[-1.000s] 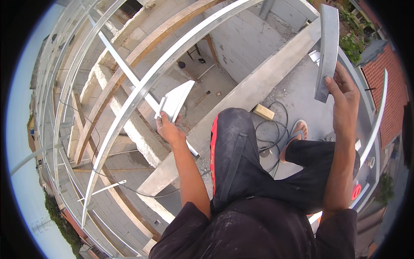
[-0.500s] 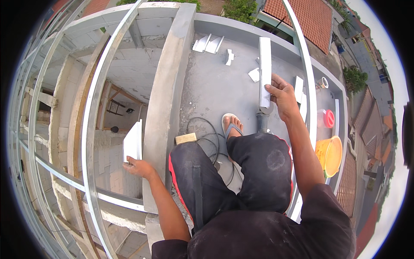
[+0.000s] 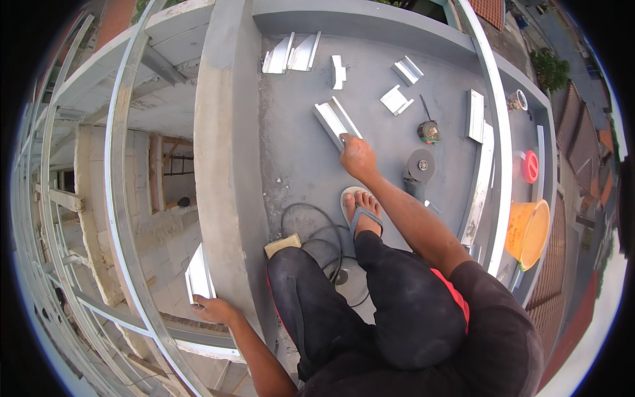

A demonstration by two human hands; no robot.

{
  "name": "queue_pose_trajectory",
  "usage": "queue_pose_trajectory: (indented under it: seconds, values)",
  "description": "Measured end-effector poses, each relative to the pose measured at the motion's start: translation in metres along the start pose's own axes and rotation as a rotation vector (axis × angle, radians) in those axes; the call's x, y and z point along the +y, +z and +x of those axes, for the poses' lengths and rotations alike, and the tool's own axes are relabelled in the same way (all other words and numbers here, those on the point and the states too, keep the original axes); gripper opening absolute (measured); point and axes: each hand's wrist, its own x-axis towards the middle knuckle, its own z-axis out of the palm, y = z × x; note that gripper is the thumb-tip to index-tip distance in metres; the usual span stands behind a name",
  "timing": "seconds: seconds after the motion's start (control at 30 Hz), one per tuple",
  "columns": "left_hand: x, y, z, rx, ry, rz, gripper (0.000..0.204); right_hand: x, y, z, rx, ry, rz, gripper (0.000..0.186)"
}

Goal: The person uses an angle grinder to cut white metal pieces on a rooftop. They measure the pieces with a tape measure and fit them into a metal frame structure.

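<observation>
My left hand [image 3: 215, 311] grips the lower end of a short white metal channel piece [image 3: 199, 272] with a slanted end, held over the opening left of the concrete wall. My right hand [image 3: 358, 157] is closed on the near end of another metal channel piece [image 3: 329, 118], which lies tilted, low over or on the grey floor; contact is unclear. Right of that hand is an angle grinder [image 3: 419, 167] with a dark disc. A tape measure [image 3: 428, 131] lies beyond it. Several cut channel offcuts lie around, among them a flanged offcut [image 3: 396, 100] and a slant-cut pair [image 3: 303, 53].
A concrete wall top [image 3: 225, 152] runs beside my left leg, with a drop and metal framing [image 3: 119, 152] beyond. A black cable [image 3: 317, 210] loops near my sandalled foot [image 3: 362, 208] and a yellowish block [image 3: 283, 245]. Orange bucket [image 3: 527, 231] and red-lidded container [image 3: 530, 167] stand right.
My right hand has moved left with its channel piece, which has gone from upright in view to slanted and lower. The grinder disc and tape measure are now uncovered. The view has shifted right.
</observation>
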Motion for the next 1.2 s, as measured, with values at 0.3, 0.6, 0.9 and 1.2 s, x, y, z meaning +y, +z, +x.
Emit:
queue_pose_trajectory:
  seconds: [0.3, 0.6, 0.9, 1.2]
  values:
    - [-0.021, 0.003, 0.014, -0.01, 0.031, 0.08, 0.073, 0.033, 0.005, -0.027, 0.305, -0.158, -0.03, 0.07]
    - [0.003, 0.004, 0.0, -0.001, -0.019, 0.002, 0.071, 0.048, -0.003, 0.016, 0.188, -0.211, -0.248, 0.092]
    - [-0.026, 0.003, 0.017, 0.026, 0.018, 0.074, 0.071, 0.024, 0.008, -0.015, 0.105, -0.235, -0.129, 0.086]
    - [-0.012, 0.001, 0.002, 0.003, 0.009, 0.063, 0.073, 0.031, 0.01, 0.002, 0.177, -0.408, -0.387, 0.093]
